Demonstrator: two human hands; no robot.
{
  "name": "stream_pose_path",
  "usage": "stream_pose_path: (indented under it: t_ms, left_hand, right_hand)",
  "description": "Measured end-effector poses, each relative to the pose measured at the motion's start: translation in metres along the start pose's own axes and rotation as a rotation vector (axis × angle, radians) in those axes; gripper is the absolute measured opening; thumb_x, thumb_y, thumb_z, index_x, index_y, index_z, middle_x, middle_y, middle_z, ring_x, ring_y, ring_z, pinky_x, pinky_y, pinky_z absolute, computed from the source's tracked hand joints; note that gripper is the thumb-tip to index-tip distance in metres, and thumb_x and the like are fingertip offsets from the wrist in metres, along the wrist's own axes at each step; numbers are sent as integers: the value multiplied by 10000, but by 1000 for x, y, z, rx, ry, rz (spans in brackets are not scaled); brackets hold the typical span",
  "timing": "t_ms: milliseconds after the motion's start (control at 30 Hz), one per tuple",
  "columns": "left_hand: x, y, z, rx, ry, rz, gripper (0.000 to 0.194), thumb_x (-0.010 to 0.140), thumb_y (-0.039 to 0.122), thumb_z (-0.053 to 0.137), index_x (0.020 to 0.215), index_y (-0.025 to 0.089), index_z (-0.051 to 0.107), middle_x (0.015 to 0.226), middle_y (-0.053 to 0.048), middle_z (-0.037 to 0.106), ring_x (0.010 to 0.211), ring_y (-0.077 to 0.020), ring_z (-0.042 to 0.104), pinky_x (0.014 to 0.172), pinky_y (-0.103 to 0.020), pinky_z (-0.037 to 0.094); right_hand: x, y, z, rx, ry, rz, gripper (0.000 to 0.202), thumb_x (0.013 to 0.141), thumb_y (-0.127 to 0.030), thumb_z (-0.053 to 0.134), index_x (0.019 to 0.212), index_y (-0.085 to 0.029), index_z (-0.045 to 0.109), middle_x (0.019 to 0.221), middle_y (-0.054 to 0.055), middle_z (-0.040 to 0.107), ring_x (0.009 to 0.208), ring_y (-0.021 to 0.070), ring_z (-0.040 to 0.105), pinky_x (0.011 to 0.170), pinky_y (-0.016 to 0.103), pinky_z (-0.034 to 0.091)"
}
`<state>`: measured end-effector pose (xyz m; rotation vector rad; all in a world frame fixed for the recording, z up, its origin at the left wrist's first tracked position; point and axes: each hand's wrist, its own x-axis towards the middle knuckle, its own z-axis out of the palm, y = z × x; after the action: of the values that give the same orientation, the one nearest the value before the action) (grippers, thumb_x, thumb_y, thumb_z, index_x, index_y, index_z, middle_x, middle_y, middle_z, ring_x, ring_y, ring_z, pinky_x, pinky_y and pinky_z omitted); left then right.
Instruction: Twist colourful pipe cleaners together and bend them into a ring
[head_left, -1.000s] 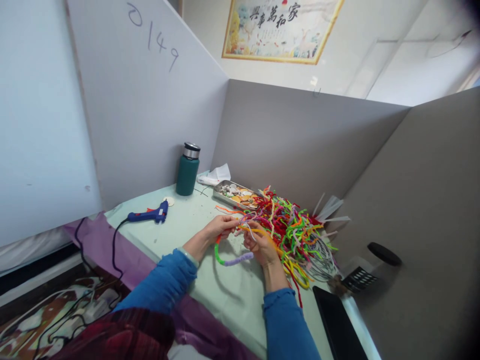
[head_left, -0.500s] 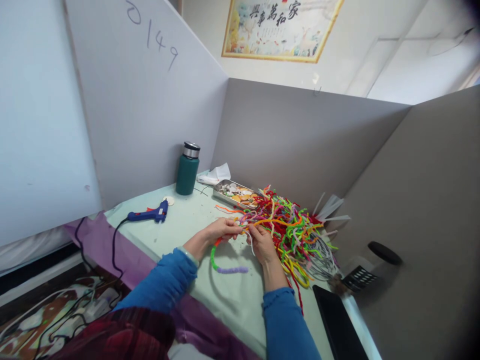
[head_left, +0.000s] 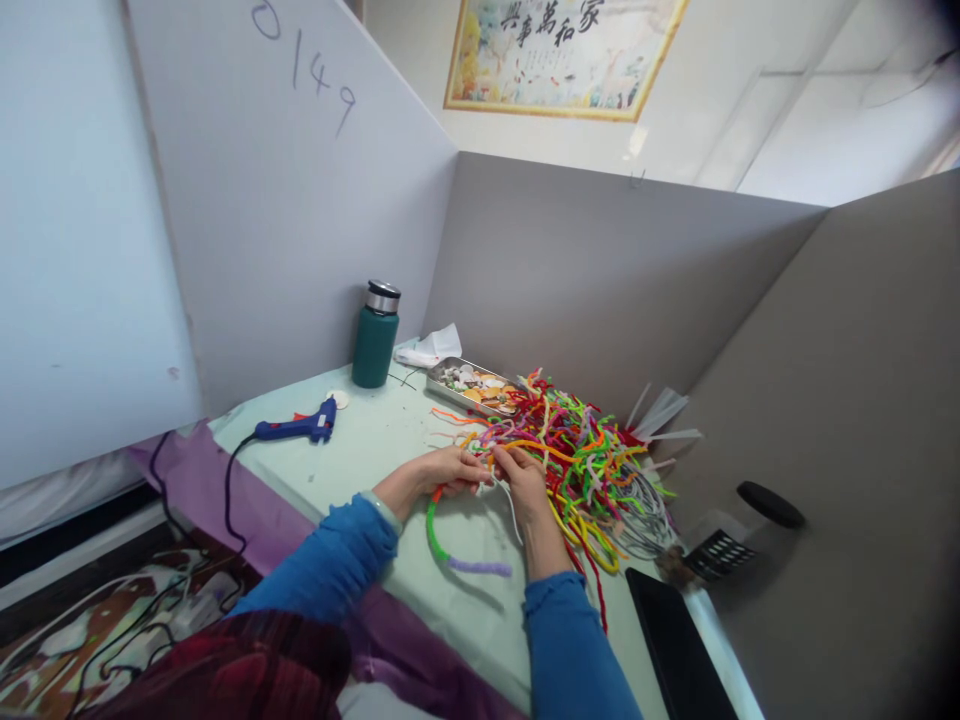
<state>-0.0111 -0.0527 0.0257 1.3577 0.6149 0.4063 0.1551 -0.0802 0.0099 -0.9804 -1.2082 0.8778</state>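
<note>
A curved hoop (head_left: 442, 540), partly wrapped in green and purple, is pinched at its upper end by the left hand (head_left: 448, 468) while a white stem (head_left: 513, 508) is clamped in the right hand (head_left: 523, 482), with the pile (head_left: 592, 462) just beyond; much wrapping seems left.

Both arms are reaching forward from the near edge of the table, each in a blue sleeve pushed back to the wrist. The left hand (head_left: 444, 472) is lying low, palm turned down, its fingers curling closed and pointing toward the right. The right hand (head_left: 523, 482) is sitting just beside it, back facing up, wrist bent slightly, with thumb and fingers pinching together at the tips. The fingertips of the two hands are meeting, nearly touching, over the middle of the table.
</note>
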Motion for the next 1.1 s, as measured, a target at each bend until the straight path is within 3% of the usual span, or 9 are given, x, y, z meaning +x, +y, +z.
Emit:
stream_pose_path:
  t_ms: [167, 333, 600, 833, 1000, 1100]
  left_hand:
    - [-6, 6, 4, -70, -36, 36, 431, 694, 542, 634, 745, 119, 571, 555, 29, 487, 372, -20, 254, 348, -196, 123]
    - [-9, 9, 7, -46, -16, 57, 403, 687, 514, 655, 724, 126, 549, 524, 40, 454, 373, -26, 272, 349, -200, 123]
    - [-3, 3, 4, 16, 56, 54, 350, 716, 473, 636, 675, 154, 499, 460, 75, 362, 333, -23, 200, 339, -211, 92]
    - [3, 1, 0, -33, 216, 14, 350, 670, 456, 667, 701, 158, 485, 522, 70, 383, 350, -19, 203, 356, -205, 73]
    - [1, 2, -1, -34, 201, 52, 419, 633, 514, 693, 672, 170, 457, 485, 92, 286, 368, -22, 174, 371, -210, 69]
    - [1, 1, -2, -15, 229, 80, 427, 622, 519, 704, 669, 168, 467, 457, 98, 258, 365, -22, 161, 378, -218, 63]
  right_hand:
    - [0, -4, -2, 54, 28, 33, 272, 652, -423, 712, 722, -160, 698, 537, -26, 548, 504, 97, 466, 513, 231, 389]
    - [1, -1, -4, 38, 29, 15, 272, 656, -419, 707, 741, -161, 707, 544, -20, 560, 511, 99, 472, 510, 228, 384]
    - [0, -2, -3, -176, 52, -98, 246, 688, -419, 674, 668, -178, 715, 535, -1, 600, 547, 135, 523, 568, 262, 409]
    - [-1, -6, 2, -172, -154, -115, 156, 682, -371, 704, 727, -225, 729, 730, 28, 686, 772, 200, 614, 776, 341, 461]
    - [-7, -20, 2, -125, -308, -118, 150, 690, -360, 705, 768, -234, 721, 1085, 51, 639, 1025, 222, 562, 899, 363, 429]
    - [-10, -27, -1, -68, -348, -49, 164, 688, -327, 703, 825, -240, 718, 1116, 44, 628, 1099, 235, 525, 943, 384, 401]
